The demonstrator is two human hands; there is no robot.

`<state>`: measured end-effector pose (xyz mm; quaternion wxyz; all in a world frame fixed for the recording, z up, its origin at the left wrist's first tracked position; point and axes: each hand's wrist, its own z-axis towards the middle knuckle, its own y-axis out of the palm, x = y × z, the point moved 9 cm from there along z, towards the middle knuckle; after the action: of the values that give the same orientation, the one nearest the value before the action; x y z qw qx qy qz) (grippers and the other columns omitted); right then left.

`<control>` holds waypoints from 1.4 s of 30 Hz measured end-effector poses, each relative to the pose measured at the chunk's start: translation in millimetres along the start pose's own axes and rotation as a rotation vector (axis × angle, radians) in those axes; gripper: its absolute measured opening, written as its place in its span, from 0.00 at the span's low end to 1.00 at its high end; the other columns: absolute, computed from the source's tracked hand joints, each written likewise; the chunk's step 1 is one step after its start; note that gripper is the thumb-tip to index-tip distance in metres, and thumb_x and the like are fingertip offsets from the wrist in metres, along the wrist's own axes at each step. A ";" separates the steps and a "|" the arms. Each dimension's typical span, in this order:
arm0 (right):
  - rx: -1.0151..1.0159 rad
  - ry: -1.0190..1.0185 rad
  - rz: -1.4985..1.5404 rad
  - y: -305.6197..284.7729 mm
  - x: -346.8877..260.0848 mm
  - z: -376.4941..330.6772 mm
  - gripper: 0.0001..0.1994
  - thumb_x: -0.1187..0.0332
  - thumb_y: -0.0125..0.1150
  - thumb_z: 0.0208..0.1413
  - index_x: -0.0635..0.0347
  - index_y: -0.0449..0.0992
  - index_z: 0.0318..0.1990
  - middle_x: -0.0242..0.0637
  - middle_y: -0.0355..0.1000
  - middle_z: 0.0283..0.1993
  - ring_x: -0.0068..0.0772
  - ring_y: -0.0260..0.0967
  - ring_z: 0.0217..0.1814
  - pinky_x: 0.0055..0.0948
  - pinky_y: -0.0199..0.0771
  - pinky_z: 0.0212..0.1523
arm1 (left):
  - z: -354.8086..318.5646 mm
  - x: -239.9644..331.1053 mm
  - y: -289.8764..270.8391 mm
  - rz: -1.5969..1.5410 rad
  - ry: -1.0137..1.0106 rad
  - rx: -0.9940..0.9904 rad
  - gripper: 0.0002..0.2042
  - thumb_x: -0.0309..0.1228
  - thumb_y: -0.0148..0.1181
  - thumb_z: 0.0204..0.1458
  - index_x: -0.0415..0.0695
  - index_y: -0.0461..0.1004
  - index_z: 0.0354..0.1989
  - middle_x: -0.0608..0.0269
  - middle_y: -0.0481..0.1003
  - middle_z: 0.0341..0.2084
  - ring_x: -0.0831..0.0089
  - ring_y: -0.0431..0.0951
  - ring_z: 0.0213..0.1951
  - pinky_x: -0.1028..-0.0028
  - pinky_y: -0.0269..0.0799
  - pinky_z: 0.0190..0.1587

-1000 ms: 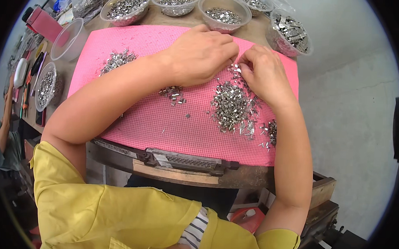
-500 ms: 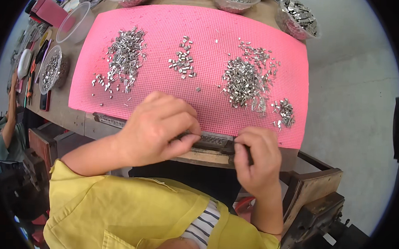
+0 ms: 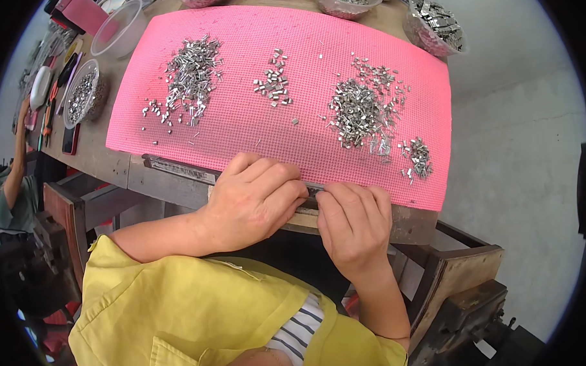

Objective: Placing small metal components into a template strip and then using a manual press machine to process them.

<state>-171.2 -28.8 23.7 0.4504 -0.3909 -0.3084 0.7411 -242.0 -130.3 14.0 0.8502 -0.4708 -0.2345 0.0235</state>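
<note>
A long dark metal bar (image 3: 180, 169) with a slotted, ribbed face lies along the near edge of the pink mat. Closed over its middle is my left hand (image 3: 257, 198), fingers bent and pressed together. My right hand (image 3: 356, 227) grips the bar just beside it, with the fingertips of both hands almost meeting. Anything small pinched under the fingertips is hidden. Beyond the hands, small silvery metal pieces lie in a large left heap (image 3: 193, 73), a loose middle group (image 3: 274, 82), a large right heap (image 3: 357, 114) and a small pile (image 3: 418, 156).
The pink textured mat (image 3: 246, 33) covers much of the wooden table (image 3: 100, 147). Plastic bowls of metal pieces, including one at far right (image 3: 434, 26) and one at left (image 3: 83, 97), surround it. An empty clear tub (image 3: 121, 32) stands near hand tools. Another person's arm (image 3: 21, 135) shows far left.
My right hand has moved left along the bar, and its fingers now come close to those of my left hand. My left hand has shifted slightly right.
</note>
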 end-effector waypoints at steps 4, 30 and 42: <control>-0.025 -0.045 -0.087 0.4 -4.4 1.4 0.11 0.76 0.68 0.48 0.64 0.80 0.42 0.39 0.77 0.45 0.39 0.77 0.45 0.41 0.69 0.45 | -2.6 1.1 -3.0 0.032 0.019 0.052 0.10 0.31 0.71 0.45 0.48 0.79 0.36 0.70 0.77 0.38 0.72 0.77 0.39 0.69 0.68 0.44; -0.035 0.010 -0.139 -5.2 -5.2 -6.2 0.07 0.78 0.65 0.57 0.65 0.82 0.43 0.40 0.80 0.45 0.39 0.81 0.48 0.43 0.70 0.52 | -4.5 21.8 2.2 0.053 0.190 0.172 0.09 0.32 0.64 0.44 0.43 0.78 0.33 0.65 0.77 0.38 0.72 0.76 0.39 0.69 0.70 0.43; -0.116 0.134 -0.080 -6.1 2.3 8.5 0.08 0.77 0.68 0.52 0.63 0.81 0.41 0.40 0.80 0.45 0.42 0.78 0.48 0.47 0.67 0.56 | -18.7 -8.3 -22.4 -0.181 0.045 0.247 0.11 0.32 0.68 0.49 0.46 0.83 0.40 0.67 0.80 0.39 0.70 0.80 0.40 0.69 0.73 0.43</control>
<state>-176.6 -25.1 32.2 0.4758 -0.4523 -0.3355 0.6756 -245.6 -159.6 20.8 0.9053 -0.3399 -0.2522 -0.0353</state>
